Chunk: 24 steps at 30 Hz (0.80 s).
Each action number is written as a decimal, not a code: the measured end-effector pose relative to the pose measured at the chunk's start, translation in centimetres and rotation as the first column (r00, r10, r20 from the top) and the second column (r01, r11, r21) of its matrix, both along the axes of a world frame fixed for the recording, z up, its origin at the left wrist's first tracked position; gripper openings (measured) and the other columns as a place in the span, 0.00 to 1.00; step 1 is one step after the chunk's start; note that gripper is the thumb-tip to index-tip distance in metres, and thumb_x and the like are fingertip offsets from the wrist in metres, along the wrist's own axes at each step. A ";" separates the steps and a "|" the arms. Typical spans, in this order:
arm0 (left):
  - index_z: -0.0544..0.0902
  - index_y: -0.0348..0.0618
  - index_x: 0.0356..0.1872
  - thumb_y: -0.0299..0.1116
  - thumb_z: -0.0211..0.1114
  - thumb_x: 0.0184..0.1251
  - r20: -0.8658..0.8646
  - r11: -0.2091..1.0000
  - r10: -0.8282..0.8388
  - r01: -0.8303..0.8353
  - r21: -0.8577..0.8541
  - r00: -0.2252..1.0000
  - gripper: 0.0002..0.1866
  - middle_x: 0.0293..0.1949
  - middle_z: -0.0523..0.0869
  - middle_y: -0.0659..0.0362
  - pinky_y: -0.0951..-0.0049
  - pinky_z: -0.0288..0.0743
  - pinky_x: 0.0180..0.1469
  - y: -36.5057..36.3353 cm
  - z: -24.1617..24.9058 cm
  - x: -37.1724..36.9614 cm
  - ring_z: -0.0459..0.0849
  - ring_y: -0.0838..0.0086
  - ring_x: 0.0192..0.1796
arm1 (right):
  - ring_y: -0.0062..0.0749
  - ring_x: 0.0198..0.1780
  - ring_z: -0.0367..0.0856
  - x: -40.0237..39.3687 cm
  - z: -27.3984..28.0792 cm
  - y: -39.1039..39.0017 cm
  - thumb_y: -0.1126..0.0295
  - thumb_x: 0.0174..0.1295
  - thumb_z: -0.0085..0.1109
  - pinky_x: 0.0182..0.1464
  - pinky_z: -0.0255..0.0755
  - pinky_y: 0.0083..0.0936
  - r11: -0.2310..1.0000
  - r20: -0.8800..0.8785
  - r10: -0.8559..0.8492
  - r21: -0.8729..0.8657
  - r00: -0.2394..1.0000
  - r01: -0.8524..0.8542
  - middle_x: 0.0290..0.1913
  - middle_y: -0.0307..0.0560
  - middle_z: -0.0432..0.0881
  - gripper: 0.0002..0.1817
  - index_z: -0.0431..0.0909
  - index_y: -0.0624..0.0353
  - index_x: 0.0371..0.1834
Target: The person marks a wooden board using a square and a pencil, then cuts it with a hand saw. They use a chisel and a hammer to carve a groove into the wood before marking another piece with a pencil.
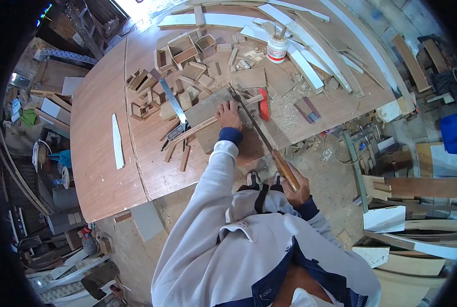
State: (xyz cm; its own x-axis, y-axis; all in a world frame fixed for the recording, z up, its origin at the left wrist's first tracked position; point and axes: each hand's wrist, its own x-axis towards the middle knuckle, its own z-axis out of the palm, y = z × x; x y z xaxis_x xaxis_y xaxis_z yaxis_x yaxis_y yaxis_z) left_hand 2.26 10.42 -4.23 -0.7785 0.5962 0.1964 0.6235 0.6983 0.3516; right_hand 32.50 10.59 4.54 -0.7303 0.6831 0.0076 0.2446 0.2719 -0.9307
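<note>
My left hand (229, 115) presses down on a narrow wooden strip (200, 126) lying across a flat board (208, 138) on the table. Its fingers are bent around the strip. Down at the right, my right hand (296, 187) is closed on the wooden handle of a saw (261, 134). The saw's thin blade points up and to the left, just right of the strip, near its right part. A metal square (173, 102) with a dark handle lies left of my left hand. Right of the blade sits a red object (263, 105).
Small wooden boxes (183, 48) and loose offcuts lie toward the back of the table (98, 138). A white jar (277, 49) holding sticks stands among shavings. Long white strips (305, 66) lie at the back right. Stacked boards (422, 188) are on the floor at the right.
</note>
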 end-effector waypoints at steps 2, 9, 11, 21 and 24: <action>0.74 0.51 0.48 0.27 0.57 0.54 -0.028 1.000 0.010 -0.010 -0.005 1.000 0.18 0.49 0.71 0.55 0.53 0.60 0.54 -0.1 -0.3 0.1 0.66 0.57 0.56 | 0.50 0.50 0.81 0.3 -1.4 0.1 0.77 0.51 0.57 0.51 0.74 0.31 0.999 -0.068 0.013 0.048 0.998 -0.010 0.51 0.62 0.78 0.30 0.67 0.65 0.62; 0.75 0.51 0.48 0.27 0.58 0.50 -0.064 0.999 0.037 -0.037 0.002 0.997 0.20 0.48 0.72 0.55 0.55 0.61 0.55 0.1 0.2 0.5 0.68 0.57 0.56 | 0.52 0.51 0.80 0.9 -1.6 -0.6 0.76 0.52 0.57 0.50 0.74 0.32 1.000 -0.068 0.011 0.005 0.998 -0.011 0.51 0.65 0.78 0.30 0.66 0.67 0.62; 0.75 0.51 0.48 0.27 0.58 0.49 -0.099 0.999 0.035 -0.033 0.028 0.994 0.20 0.48 0.72 0.54 0.55 0.60 0.55 0.2 0.6 0.4 0.68 0.57 0.55 | 0.52 0.52 0.80 1.8 0.1 -0.8 0.76 0.52 0.57 0.52 0.74 0.32 0.999 -0.018 -0.003 -0.045 1.000 0.002 0.52 0.66 0.77 0.30 0.67 0.68 0.62; 0.73 0.48 0.47 0.24 0.60 0.43 -0.013 0.999 0.028 -0.028 -0.044 1.000 0.23 0.49 0.71 0.53 0.55 0.60 0.54 0.3 1.6 0.6 0.67 0.57 0.56 | 0.52 0.52 0.80 4.9 1.6 -1.4 0.77 0.50 0.56 0.51 0.75 0.30 1.000 -0.019 0.017 -0.017 1.000 -0.017 0.53 0.68 0.76 0.29 0.67 0.72 0.60; 0.73 0.48 0.47 0.25 0.60 0.43 -0.021 0.999 0.037 -0.037 -0.032 0.999 0.23 0.49 0.71 0.54 0.55 0.60 0.54 0.3 1.4 0.8 0.67 0.57 0.56 | 0.53 0.52 0.80 4.9 1.8 -1.5 0.77 0.50 0.55 0.51 0.75 0.31 0.999 -0.006 0.025 0.043 1.000 -0.025 0.53 0.68 0.76 0.29 0.67 0.72 0.60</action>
State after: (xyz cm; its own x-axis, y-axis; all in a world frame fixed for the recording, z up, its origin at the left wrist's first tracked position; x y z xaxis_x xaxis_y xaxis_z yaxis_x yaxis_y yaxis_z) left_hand 3.04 10.74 -2.85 -0.7961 0.5734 0.1933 0.6039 0.7320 0.3155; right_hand 37.37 9.11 6.31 -0.7468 0.6638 0.0414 0.2310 0.3173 -0.9197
